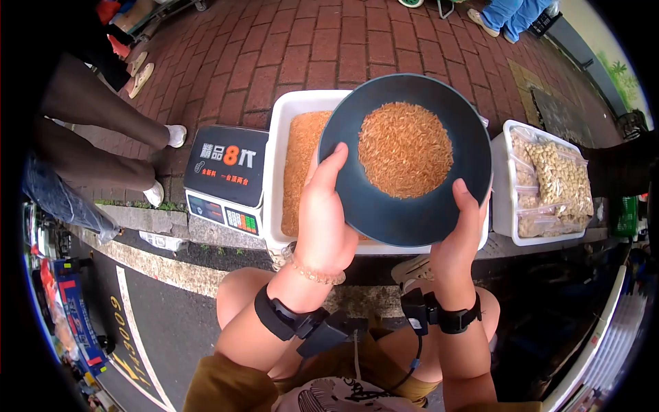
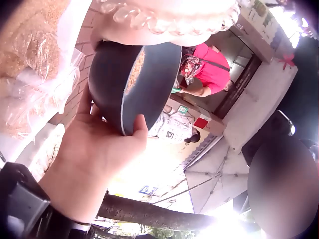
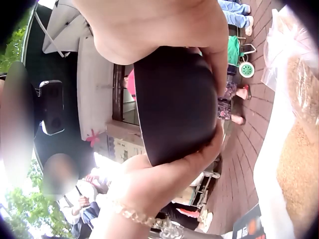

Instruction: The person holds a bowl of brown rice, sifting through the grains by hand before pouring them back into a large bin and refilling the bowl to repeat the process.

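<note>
Both hands hold a dark round bowl (image 1: pixel 405 230) over a white tub. A heap of reddish-brown rice (image 1: pixel 405 147) lies in the middle of the bowl. My left hand (image 1: pixel 326 213) grips its left side, thumb over the rim; the right hand (image 1: pixel 461 237) grips the right side the same way. In the left wrist view the bowl (image 2: pixel 107 92) is tilted, with some rice showing inside. The right wrist view shows the fingers curving under the bowl's outer wall (image 3: pixel 177 109). Below, the white tub (image 1: pixel 277 137) holds more of the brown grain (image 1: pixel 302 158), partly hidden by the bowl.
A digital scale (image 1: pixel 226 165) stands left of the tub. To the right, another white tub (image 1: pixel 504 178) holds bagged pale nuts or beans (image 1: pixel 559 175). A bystander's legs (image 1: pixel 103 137) are at the left, another person's legs (image 1: pixel 511 17) at the far right. Brick paving (image 1: pixel 309 48) lies beyond.
</note>
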A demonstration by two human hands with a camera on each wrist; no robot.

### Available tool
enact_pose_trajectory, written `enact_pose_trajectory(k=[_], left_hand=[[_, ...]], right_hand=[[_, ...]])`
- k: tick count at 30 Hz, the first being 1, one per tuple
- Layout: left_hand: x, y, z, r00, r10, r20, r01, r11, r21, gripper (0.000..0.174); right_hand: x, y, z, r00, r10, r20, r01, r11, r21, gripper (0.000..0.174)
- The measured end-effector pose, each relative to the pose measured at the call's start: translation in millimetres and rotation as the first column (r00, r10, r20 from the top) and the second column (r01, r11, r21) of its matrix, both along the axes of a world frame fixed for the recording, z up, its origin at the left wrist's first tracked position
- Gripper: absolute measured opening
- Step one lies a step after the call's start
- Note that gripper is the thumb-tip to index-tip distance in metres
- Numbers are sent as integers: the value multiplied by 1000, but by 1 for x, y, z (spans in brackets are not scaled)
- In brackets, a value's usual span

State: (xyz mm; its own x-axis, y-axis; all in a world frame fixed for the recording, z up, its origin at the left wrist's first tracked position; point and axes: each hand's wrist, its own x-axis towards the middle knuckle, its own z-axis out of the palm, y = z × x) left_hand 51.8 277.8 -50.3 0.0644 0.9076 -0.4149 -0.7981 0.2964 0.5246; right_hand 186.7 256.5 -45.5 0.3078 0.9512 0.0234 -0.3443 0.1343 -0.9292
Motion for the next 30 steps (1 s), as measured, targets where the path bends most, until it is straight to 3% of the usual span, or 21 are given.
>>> enact_pose_trajectory(k=[4, 8, 10, 11, 12, 14, 16, 17, 18, 20, 22, 24, 27, 30], left_hand=[[3, -2, -8, 999, -9, -34, 10, 999, 34, 39], [0, 0, -4, 999, 41, 4, -41, 999, 32, 39], [-2, 6, -9, 999, -8, 38, 6, 999, 44, 37], [0, 9, -17, 1000, 5, -22, -6, 998, -65, 36], [1, 6, -17, 1000, 5, -22, -7, 998, -67, 36], [2, 1, -12, 999, 39, -11, -40, 996, -82, 39], [0, 0, 1, 999, 53, -1, -53, 994, -94, 38], [-1, 2, 0, 999, 43, 14, -43, 999, -18, 38], [-2, 2, 0, 999, 34, 27, -35, 998, 53, 38], [0, 3, -7, 999, 17, 47, -17, 1000, 4, 38], [3, 3, -6, 997, 70, -40, -72, 996, -45, 39], [1, 2, 3, 997, 71, -7, -71, 997, -29, 39], [0, 1, 8, 999, 50, 11, -50, 998, 45, 39], [3, 1, 4, 997, 70, -22, -69, 997, 46, 39]], right_hand=[[1, 7, -17, 1000, 21, -20, -22, 999, -48, 59], [-3, 0, -20, 998, -20, -55, 22, 999, 37, 59], [1, 8, -29, 993, 3, -118, -14, 996, -90, 53], [4, 12, -36, 994, 23, -102, -40, 984, -173, 52], [3, 14, -36, 995, 44, -88, -65, 965, -253, 50], [-1, 6, -28, 998, 55, -38, -62, 974, -220, 52], [-5, -1, -18, 999, 6, -42, -9, 998, -65, 53], [-9, -2, -10, 999, 4, -50, -5, 1000, -12, 55], [-8, 0, -14, 999, 6, -53, -7, 1000, -21, 55], [-4, 7, -28, 998, 39, -46, -43, 995, -87, 56], [-3, 6, -34, 1000, 28, -13, -30, 996, -86, 57], [-5, 3, -32, 996, -83, -39, 80, 995, -62, 43], [-8, 2, -19, 988, -89, -126, 79, 993, -84, 40], [-2, 2, -28, 991, -95, -89, 86, 992, -92, 39]])
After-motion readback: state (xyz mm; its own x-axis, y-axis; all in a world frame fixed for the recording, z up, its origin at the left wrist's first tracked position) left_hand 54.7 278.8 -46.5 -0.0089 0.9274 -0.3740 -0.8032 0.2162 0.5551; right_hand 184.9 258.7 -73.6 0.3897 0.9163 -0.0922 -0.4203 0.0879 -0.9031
